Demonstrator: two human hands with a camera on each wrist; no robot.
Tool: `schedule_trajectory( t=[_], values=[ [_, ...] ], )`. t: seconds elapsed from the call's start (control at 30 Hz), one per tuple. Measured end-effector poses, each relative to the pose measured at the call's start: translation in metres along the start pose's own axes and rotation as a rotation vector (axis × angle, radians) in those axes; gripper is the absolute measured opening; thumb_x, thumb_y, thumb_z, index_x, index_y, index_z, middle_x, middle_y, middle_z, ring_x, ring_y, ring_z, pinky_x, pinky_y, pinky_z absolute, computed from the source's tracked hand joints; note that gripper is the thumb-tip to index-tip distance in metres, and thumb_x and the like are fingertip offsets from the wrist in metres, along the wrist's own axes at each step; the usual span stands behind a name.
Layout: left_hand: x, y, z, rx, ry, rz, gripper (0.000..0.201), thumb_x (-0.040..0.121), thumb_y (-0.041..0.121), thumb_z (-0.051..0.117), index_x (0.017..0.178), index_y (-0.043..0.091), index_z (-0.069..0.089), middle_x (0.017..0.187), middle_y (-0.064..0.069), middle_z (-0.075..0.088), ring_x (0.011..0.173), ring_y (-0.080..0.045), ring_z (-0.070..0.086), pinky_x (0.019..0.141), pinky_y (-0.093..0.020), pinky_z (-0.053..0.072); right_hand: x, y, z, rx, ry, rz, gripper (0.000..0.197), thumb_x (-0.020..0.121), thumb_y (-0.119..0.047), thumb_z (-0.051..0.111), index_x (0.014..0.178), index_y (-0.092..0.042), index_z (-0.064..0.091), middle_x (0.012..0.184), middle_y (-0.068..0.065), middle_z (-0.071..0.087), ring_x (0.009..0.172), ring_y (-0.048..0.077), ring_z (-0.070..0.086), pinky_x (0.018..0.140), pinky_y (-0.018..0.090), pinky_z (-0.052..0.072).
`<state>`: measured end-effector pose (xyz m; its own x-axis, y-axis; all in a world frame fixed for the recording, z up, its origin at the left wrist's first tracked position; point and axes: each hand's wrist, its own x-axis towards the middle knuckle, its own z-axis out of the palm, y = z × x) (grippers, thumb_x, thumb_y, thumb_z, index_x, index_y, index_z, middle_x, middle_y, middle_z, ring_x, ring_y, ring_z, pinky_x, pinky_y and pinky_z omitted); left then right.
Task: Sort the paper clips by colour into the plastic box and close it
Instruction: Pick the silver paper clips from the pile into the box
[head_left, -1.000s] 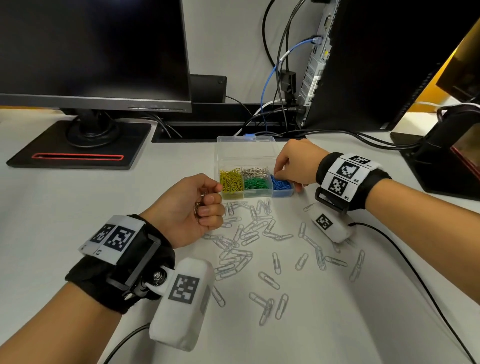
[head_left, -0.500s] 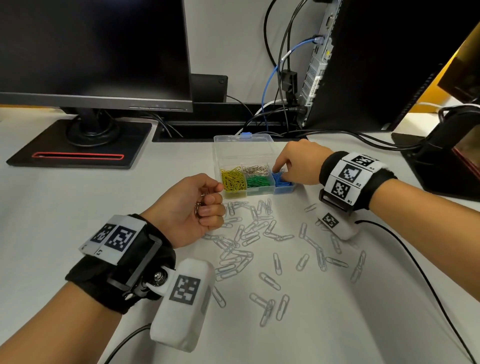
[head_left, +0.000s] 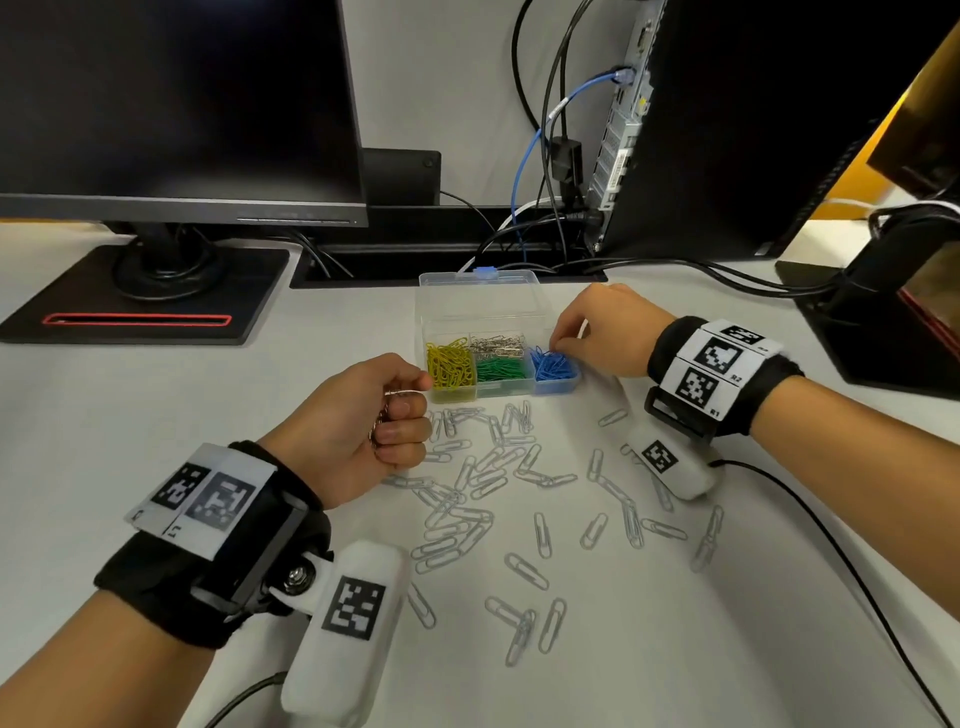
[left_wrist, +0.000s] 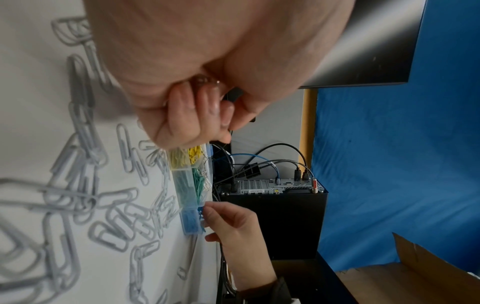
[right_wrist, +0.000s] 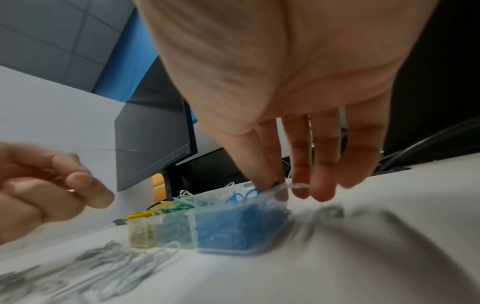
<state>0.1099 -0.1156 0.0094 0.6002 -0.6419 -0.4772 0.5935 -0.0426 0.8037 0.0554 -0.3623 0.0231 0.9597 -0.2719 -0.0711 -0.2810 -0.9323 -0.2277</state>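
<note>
A clear plastic box (head_left: 524, 391) stands with its lid (head_left: 478, 299) up. Its compartments hold yellow clips (head_left: 449, 366), silver clips (head_left: 497, 344), green clips (head_left: 501, 370) and blue clips (head_left: 553, 366). My right hand (head_left: 597, 332) reaches into the blue compartment (right_wrist: 233, 224) from the right, and thumb and forefinger pinch a blue clip (right_wrist: 275, 183) at the rim. My left hand (head_left: 363, 421) is a fist just left of the box, gripping a bunch of silver clips (left_wrist: 206, 80). Several loose silver clips (head_left: 467, 519) lie scattered in front of the box.
A monitor (head_left: 171, 104) on a black base (head_left: 140, 291) stands at the back left. A computer tower (head_left: 753, 130) with cables (head_left: 675, 273) is behind the box, and a black stand (head_left: 872, 322) sits at the right. A wrist-camera cable (head_left: 831, 545) trails across the table.
My right hand's fingertips have shifted from the blue compartment's right edge to over the blue clips. The left fist has stayed put.
</note>
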Motion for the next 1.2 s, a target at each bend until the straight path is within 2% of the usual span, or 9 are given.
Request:
schedule_trajectory(
  t=[0.2, 0.33, 0.4, 0.53, 0.67, 0.83, 0.93, 1.07, 1.2],
  values=[
    [0.000, -0.001, -0.001, 0.031, 0.001, 0.012, 0.020, 0.092, 0.014, 0.041, 0.074, 0.012, 0.049, 0.051, 0.005, 0.025, 0.038, -0.008, 0.018, 0.039, -0.021, 0.013, -0.011, 0.004, 0.003, 0.014, -0.018, 0.014, 0.018, 0.091, -0.030, 0.060, 0.094, -0.021, 0.076, 0.094, -0.001, 0.071, 0.087, 0.018, 0.062, 0.083, 0.038, 0.055],
    [0.000, 0.000, -0.002, 0.033, 0.009, 0.014, 0.020, 0.092, 0.013, 0.041, 0.073, 0.012, 0.049, 0.052, 0.005, 0.024, 0.038, -0.008, 0.018, 0.039, -0.021, 0.013, -0.014, 0.001, 0.001, -0.064, 0.069, -0.039, 0.018, 0.092, -0.028, 0.058, 0.095, -0.024, 0.075, 0.098, -0.007, 0.066, 0.087, 0.014, 0.056, 0.076, 0.030, 0.046],
    [0.000, 0.000, -0.001, 0.037, 0.008, 0.014, 0.020, 0.092, 0.013, 0.041, 0.073, 0.012, 0.049, 0.052, 0.005, 0.024, 0.038, -0.008, 0.018, 0.039, -0.021, 0.013, -0.014, -0.002, 0.002, -0.078, 0.048, -0.077, 0.017, 0.092, -0.025, 0.059, 0.098, -0.026, 0.075, 0.100, -0.008, 0.062, 0.087, 0.011, 0.051, 0.073, 0.028, 0.040],
    [0.000, 0.000, -0.002, 0.028, 0.003, 0.016, 0.019, 0.092, 0.014, 0.042, 0.074, 0.012, 0.049, 0.052, 0.005, 0.025, 0.038, -0.008, 0.019, 0.040, -0.022, 0.013, -0.008, -0.007, 0.007, -0.095, -0.023, -0.056, 0.018, 0.091, -0.022, 0.062, 0.103, -0.026, 0.075, 0.101, -0.004, 0.067, 0.086, 0.016, 0.056, 0.070, 0.028, 0.042],
    [0.001, 0.000, -0.002, 0.027, -0.003, 0.017, 0.018, 0.091, 0.014, 0.042, 0.074, 0.012, 0.048, 0.052, 0.005, 0.025, 0.038, -0.008, 0.019, 0.040, -0.021, 0.012, -0.005, -0.009, 0.006, -0.066, -0.027, -0.036, 0.015, 0.088, -0.018, 0.065, 0.096, -0.023, 0.076, 0.100, -0.001, 0.069, 0.090, 0.019, 0.060, 0.071, 0.028, 0.045],
    [0.000, 0.000, -0.002, 0.028, -0.008, 0.020, 0.018, 0.092, 0.014, 0.042, 0.075, 0.012, 0.048, 0.052, 0.005, 0.024, 0.038, -0.008, 0.019, 0.038, -0.020, 0.013, -0.005, -0.013, -0.001, -0.032, -0.102, -0.006, 0.027, 0.087, -0.005, 0.054, 0.089, -0.019, 0.076, 0.096, 0.000, 0.066, 0.085, 0.018, 0.059, 0.068, 0.026, 0.045],
    [0.000, 0.000, -0.001, 0.031, -0.006, 0.019, 0.018, 0.093, 0.014, 0.042, 0.076, 0.012, 0.048, 0.052, 0.005, 0.025, 0.038, -0.008, 0.019, 0.039, -0.020, 0.013, -0.004, -0.013, -0.002, -0.007, -0.097, 0.030, 0.019, 0.087, -0.013, 0.058, 0.087, -0.013, 0.077, 0.091, 0.005, 0.071, 0.082, 0.021, 0.062, 0.072, 0.032, 0.054],
    [-0.001, -0.001, 0.000, 0.034, -0.007, 0.014, 0.018, 0.093, 0.014, 0.042, 0.076, 0.012, 0.048, 0.052, 0.005, 0.025, 0.038, -0.008, 0.018, 0.042, -0.020, 0.011, 0.001, -0.015, 0.002, -0.039, -0.071, 0.061, 0.021, 0.087, -0.030, 0.068, 0.086, -0.011, 0.077, 0.086, 0.007, 0.070, 0.078, 0.020, 0.058, 0.068, 0.030, 0.048],
    [0.000, -0.001, 0.000, 0.031, -0.008, 0.015, 0.017, 0.092, 0.014, 0.042, 0.077, 0.012, 0.048, 0.052, 0.005, 0.025, 0.038, -0.008, 0.019, 0.040, -0.020, 0.012, 0.004, -0.015, 0.005, -0.051, -0.058, 0.074, 0.017, 0.082, -0.029, 0.075, 0.085, -0.012, 0.077, 0.089, 0.009, 0.070, 0.083, 0.023, 0.061, 0.077, 0.034, 0.054]
  ],
)
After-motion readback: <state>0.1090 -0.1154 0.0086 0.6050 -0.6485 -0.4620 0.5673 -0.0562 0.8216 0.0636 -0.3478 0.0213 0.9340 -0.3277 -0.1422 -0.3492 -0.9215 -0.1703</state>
